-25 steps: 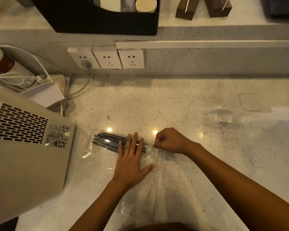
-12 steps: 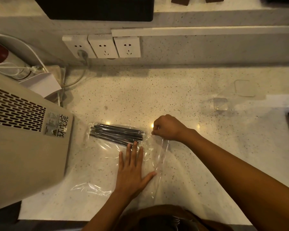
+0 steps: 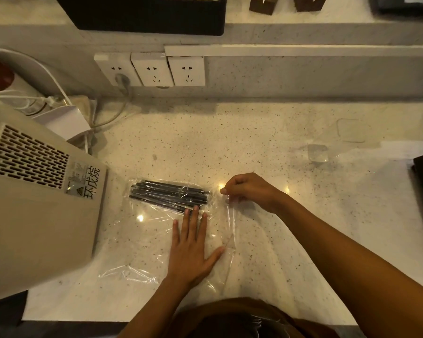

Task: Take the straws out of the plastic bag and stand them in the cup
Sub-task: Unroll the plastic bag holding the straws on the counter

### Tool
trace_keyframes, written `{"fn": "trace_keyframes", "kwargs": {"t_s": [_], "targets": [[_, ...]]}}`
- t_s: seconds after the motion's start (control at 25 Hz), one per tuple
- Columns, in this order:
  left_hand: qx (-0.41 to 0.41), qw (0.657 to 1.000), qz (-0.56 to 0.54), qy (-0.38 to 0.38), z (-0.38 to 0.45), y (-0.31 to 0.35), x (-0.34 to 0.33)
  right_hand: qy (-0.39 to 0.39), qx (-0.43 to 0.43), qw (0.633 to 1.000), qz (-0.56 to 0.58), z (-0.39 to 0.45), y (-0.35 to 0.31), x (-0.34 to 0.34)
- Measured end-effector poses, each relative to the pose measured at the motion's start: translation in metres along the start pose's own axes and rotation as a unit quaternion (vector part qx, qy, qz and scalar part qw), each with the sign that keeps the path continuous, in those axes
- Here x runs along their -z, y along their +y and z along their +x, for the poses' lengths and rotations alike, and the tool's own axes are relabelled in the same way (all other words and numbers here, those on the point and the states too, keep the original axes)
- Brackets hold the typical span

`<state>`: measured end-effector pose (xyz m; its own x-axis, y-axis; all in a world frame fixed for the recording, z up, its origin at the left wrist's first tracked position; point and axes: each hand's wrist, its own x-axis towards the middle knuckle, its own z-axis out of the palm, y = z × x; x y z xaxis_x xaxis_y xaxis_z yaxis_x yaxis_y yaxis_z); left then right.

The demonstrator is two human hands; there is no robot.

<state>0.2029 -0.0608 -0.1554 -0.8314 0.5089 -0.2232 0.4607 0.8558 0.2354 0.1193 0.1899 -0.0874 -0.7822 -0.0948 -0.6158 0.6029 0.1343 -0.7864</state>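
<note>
While the left hand point(image 3: 189, 247) lies flat with fingers spread on the plastic bag point(image 3: 156, 240), the right hand point(image 3: 248, 191) pinches the bag's far corner. Black straws point(image 3: 169, 196) lie inside the bag on the worktop point(image 3: 254, 132), beyond the left hand's fingertips.

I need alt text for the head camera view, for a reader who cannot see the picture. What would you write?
Seen from above, a person's left hand presses flat on a clear plastic bag of dark straws lying on a speckled counter, while the right hand pinches the bag's edge. A clear cup stands to the right, and a beige appliance sits at the left.
</note>
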Motion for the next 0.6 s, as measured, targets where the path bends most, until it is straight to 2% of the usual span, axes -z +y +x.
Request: {"fn": "trace_keyframes", "kwargs": {"t_s": [0.12, 0.16, 0.2, 0.32, 0.4, 0.48, 0.6], "targets": [[0.0, 1.0, -0.006, -0.001, 0.0, -0.001, 0.001, -0.038, -0.035, 0.983, 0.175, -0.008, 0.01, -0.003], [-0.001, 1.0, -0.006, -0.001, 0.0, -0.002, 0.001, -0.039, -0.044, 0.977, 0.203, -0.011, 0.013, -0.004], [-0.002, 1.0, -0.005, -0.001, 0.0, -0.002, 0.002, -0.025, -0.047, 0.98, 0.193, -0.013, 0.015, -0.005], [-0.004, 1.0, -0.006, -0.003, -0.001, -0.002, 0.003, 0.067, -0.028, 0.996, 0.056, -0.014, 0.017, -0.012], [-0.006, 1.0, -0.014, -0.004, -0.001, -0.002, 0.004, 0.114, -0.013, 0.993, 0.021, -0.014, 0.017, -0.016], [-0.005, 1.0, -0.024, -0.005, -0.001, -0.003, 0.005, 0.114, -0.008, 0.991, 0.071, -0.019, 0.018, -0.018], [-0.003, 0.999, -0.04, 0.003, -0.002, -0.003, 0.006, 0.063, -0.002, 0.987, 0.149, -0.034, 0.033, -0.022]]}}
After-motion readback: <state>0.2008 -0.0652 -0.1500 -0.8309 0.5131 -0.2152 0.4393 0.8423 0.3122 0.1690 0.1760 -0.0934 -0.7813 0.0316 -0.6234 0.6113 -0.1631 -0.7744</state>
